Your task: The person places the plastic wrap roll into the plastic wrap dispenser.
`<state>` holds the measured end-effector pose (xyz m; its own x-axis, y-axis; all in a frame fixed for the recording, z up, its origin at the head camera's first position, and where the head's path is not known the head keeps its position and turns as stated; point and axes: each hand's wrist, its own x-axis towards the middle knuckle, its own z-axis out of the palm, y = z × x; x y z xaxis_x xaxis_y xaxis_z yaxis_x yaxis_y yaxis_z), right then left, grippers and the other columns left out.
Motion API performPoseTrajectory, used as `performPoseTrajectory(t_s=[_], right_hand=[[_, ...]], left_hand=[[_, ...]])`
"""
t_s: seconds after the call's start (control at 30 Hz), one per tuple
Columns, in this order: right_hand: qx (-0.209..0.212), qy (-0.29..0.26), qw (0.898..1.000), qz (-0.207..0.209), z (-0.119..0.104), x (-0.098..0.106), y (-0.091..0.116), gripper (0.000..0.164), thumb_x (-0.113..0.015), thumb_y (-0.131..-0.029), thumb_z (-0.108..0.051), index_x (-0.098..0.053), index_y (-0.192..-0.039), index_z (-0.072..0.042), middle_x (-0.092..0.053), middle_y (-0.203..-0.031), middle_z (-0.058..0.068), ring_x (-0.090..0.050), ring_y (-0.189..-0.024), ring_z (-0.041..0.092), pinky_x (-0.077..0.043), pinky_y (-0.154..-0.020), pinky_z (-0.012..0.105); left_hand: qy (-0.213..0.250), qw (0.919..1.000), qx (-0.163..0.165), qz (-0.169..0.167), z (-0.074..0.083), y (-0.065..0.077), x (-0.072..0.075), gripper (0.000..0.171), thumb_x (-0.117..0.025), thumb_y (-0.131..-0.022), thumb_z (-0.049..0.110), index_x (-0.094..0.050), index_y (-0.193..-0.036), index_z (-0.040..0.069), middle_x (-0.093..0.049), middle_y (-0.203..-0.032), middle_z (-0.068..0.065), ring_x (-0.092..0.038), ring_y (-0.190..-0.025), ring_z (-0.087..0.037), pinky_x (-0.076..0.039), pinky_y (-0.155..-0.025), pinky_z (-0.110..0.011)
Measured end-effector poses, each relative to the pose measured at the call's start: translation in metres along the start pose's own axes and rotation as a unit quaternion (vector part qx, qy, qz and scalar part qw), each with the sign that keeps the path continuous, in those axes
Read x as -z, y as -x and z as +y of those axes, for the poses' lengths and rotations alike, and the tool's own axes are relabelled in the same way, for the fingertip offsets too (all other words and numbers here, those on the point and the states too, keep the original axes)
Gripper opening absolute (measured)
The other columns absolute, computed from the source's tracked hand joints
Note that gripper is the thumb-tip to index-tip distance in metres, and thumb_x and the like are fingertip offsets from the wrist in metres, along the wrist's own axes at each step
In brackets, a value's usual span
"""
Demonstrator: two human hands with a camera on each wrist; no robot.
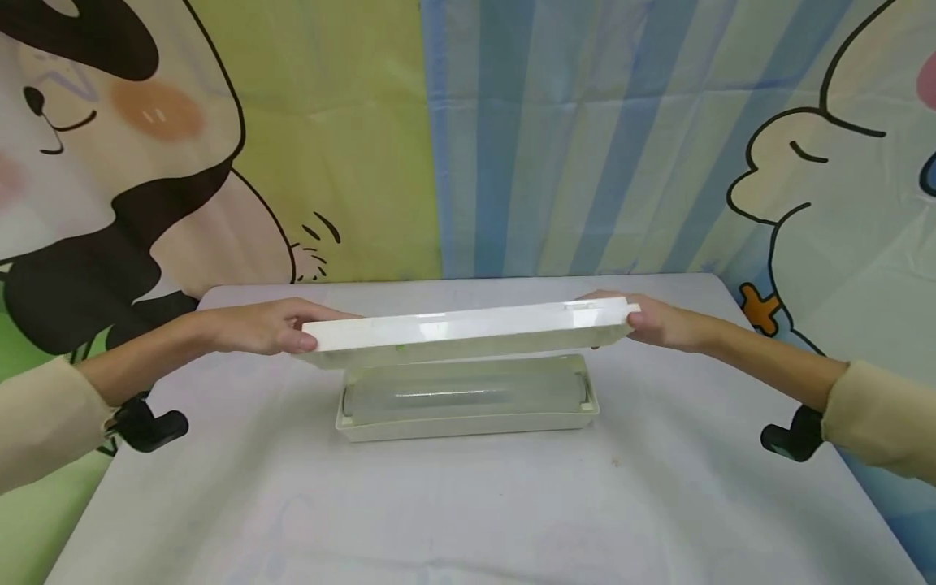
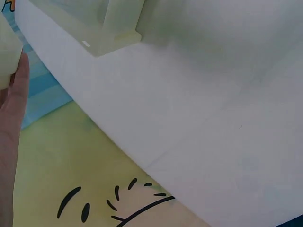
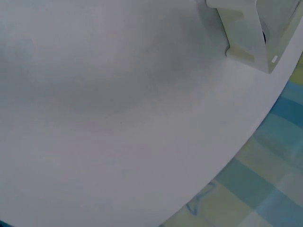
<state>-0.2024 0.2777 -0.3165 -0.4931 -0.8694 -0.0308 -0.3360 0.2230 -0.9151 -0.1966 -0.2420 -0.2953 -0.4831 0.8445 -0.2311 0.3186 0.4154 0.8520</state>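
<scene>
A long white cover [image 1: 468, 329] is held up, its right end a little higher than its left. My left hand [image 1: 266, 325] grips the left end, thumb on the front edge. At the other end my right hand [image 1: 654, 321] pinches the corner with its thumb in front; its other fingers are mostly hidden behind the cover. Below and nearer lies a long, shallow, off-white box [image 1: 468, 421] with a translucent, rounded inner part [image 1: 461, 390]. In the left wrist view my fingers [image 2: 20, 85] touch the cover's end [image 2: 8, 54].
The box stands on a table with a white cloth [image 1: 468, 512]. Behind the table's back edge hangs a printed curtain [image 1: 366, 162] with cartoon animals and blue stripes. Dark devices [image 1: 149, 424] are strapped at both wrists.
</scene>
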Motion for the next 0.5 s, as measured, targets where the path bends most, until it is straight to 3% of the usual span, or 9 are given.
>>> performPoseTrajectory(t_s=[0.07,0.13,0.2,0.27,0.3,0.4,0.5], right_hand=[[-0.007,0.103,0.994,-0.02,-0.006,-0.002,0.002,0.067,-0.049,-0.092,-0.059,-0.035,-0.15,-0.027,-0.047,-0.145,-0.013,-0.053,-0.121,0.008,-0.052,-0.09,0.03],[-0.01,0.188,0.982,-0.029,-0.012,-0.004,0.003,0.074,-0.059,-0.087,-0.053,-0.033,-0.151,-0.026,-0.05,-0.142,-0.009,-0.054,-0.116,0.008,-0.053,-0.083,0.028],[-0.02,0.255,0.966,-0.023,-0.018,-0.006,0.004,0.083,-0.067,-0.08,-0.047,-0.032,-0.152,-0.028,-0.05,-0.139,-0.006,-0.052,-0.113,0.008,-0.051,-0.079,0.026],[-0.016,0.304,0.952,-0.006,-0.022,-0.007,0.006,0.089,-0.073,-0.074,-0.041,-0.031,-0.152,-0.03,-0.049,-0.135,-0.003,-0.048,-0.11,0.008,-0.05,-0.077,0.027],[-0.006,0.333,0.943,0.006,-0.022,-0.009,0.008,0.09,-0.075,-0.074,-0.041,-0.032,-0.152,-0.03,-0.048,-0.134,-0.002,-0.045,-0.111,0.009,-0.049,-0.077,0.028],[0.042,0.418,0.906,0.048,-0.019,-0.018,0.012,0.093,-0.081,-0.071,-0.046,-0.035,-0.15,-0.029,-0.044,-0.138,0.006,-0.041,-0.119,0.015,-0.051,-0.081,0.036],[0.105,0.484,0.863,0.095,-0.012,-0.03,0.014,0.091,-0.082,-0.068,-0.051,-0.043,-0.146,-0.027,-0.046,-0.136,0.012,-0.042,-0.12,0.022,-0.052,-0.08,0.042]], left_hand=[[-0.044,0.9987,-0.022,0.014,0.001,0.002,-0.001,0.058,-0.058,-0.09,0.028,-0.044,-0.146,0.02,-0.054,-0.135,-0.002,-0.053,-0.11,-0.015,-0.05,-0.082,-0.031],[-0.096,0.9938,-0.039,0.041,0.004,0.003,-0.004,0.061,-0.063,-0.085,0.022,-0.047,-0.144,0.025,-0.052,-0.134,0.002,-0.052,-0.11,-0.013,-0.048,-0.081,-0.028],[-0.166,0.9808,-0.059,0.083,0.007,0.005,-0.009,0.067,-0.071,-0.078,0.021,-0.051,-0.141,0.03,-0.051,-0.131,0.005,-0.051,-0.108,-0.01,-0.047,-0.08,-0.026],[-0.244,0.957,-0.086,0.132,0.009,0.006,-0.016,0.071,-0.077,-0.073,0.023,-0.053,-0.139,0.032,-0.05,-0.131,0.004,-0.052,-0.106,-0.009,-0.047,-0.078,-0.025],[-0.283,0.9406,-0.103,0.156,0.01,0.006,-0.021,0.072,-0.079,-0.07,0.025,-0.054,-0.138,0.032,-0.05,-0.131,0.002,-0.052,-0.105,-0.009,-0.047,-0.076,-0.025],[-0.377,0.8892,-0.145,0.215,0.008,0.007,-0.035,0.075,-0.082,-0.067,0.036,-0.056,-0.136,0.033,-0.05,-0.132,-0.006,-0.053,-0.103,-0.014,-0.048,-0.069,-0.023],[-0.43,0.8502,-0.176,0.249,0.004,0.009,-0.049,0.069,-0.079,-0.07,0.045,-0.057,-0.134,0.032,-0.05,-0.133,-0.011,-0.053,-0.105,-0.021,-0.05,-0.064,-0.023]])
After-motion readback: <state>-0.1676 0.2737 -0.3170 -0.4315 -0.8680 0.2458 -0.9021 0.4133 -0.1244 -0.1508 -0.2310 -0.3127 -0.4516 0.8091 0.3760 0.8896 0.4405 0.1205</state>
